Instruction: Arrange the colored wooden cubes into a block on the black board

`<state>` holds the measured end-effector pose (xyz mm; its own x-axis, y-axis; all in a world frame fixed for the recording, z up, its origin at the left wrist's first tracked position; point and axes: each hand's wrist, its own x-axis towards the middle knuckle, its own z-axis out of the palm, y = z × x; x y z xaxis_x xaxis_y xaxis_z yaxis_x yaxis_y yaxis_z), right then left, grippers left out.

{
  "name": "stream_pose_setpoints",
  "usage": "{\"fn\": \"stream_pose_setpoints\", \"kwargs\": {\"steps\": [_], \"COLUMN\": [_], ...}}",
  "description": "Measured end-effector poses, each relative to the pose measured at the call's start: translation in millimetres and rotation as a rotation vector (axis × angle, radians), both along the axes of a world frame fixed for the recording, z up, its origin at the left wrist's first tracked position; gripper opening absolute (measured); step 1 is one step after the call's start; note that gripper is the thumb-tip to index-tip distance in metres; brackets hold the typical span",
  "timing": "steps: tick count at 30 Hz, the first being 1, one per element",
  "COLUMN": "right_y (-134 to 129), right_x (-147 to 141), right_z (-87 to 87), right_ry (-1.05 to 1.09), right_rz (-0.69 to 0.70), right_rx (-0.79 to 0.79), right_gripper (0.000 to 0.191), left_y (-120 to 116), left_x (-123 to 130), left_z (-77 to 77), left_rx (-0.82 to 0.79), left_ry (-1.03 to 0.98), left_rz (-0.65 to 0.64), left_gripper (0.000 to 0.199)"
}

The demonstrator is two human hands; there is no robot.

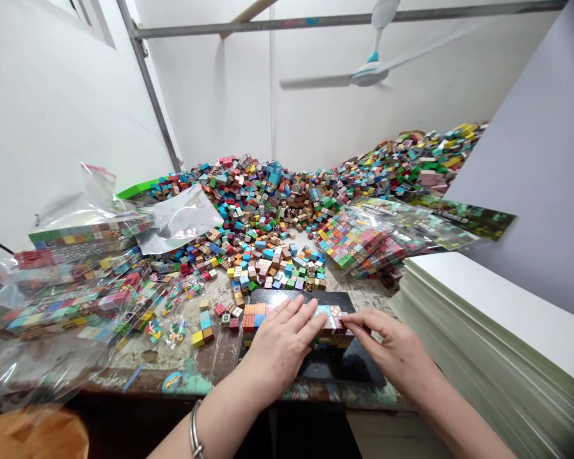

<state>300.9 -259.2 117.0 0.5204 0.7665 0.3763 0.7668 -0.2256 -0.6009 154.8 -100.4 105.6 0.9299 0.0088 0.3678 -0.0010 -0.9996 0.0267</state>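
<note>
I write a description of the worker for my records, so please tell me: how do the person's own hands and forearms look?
Both the left hand and the right hand are without gloves. No sleeves show on the forearms. A silver-coloured metal bangle circles the left forearm near the wrist; none shows on the right.

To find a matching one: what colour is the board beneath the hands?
Black board, best seen in the head view.
</note>
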Motion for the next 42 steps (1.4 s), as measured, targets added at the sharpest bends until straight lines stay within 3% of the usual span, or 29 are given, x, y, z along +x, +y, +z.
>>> {"fn": "stream_pose_setpoints", "kwargs": {"steps": [5, 9, 14, 23, 28, 33, 38, 42], "right_y": [21, 65, 106, 122, 110, 65, 11, -9], "right_x": [35, 66, 76, 84, 99, 110, 104, 95], "right_z": [-1.3, -13.4, -27.7, -43.2, -33.0, -24.5, -49.0, -71.5], "right_ry": [0.058, -0.008, -0.122, -0.182, -0.159, -0.156, -0.206, -0.244], "right_rz": [-0.168, -0.131, -0.145, -0.071, -0.072, -0.122, -0.242, -0.309], "right_rx": [-0.117, -0.325, -0.458, -0.48, -0.381, -0.32, -0.377, -0.429], "right_gripper": [0.027, 0.022, 0.023, 0.017, 0.013, 0.023, 0.018, 0.02], "left_y": [0, 0, 0, 0, 0, 1, 1, 0], "left_x": [0, 0, 0, 0, -1, 0, 0, 0], "left_z": [-0.8, -1.2, -1.9, -3.2, -4.6, -4.6, -3.3, -1.9], "left_rx": [0.002, 0.007, 0.004, -0.01, -0.008, -0.005, 0.0, 0.003], "left_ry": [-0.005, -0.014, -0.013, -0.009, -0.02, -0.023, -0.024, -0.021], "left_rz": [-0.002, 0.001, 0.003, 0.012, -0.001, -0.004, -0.002, 0.001], "left_gripper": [0.055, 0.056, 0.053, 0.047, 0.047, 0.049, 0.052, 0.056]}}
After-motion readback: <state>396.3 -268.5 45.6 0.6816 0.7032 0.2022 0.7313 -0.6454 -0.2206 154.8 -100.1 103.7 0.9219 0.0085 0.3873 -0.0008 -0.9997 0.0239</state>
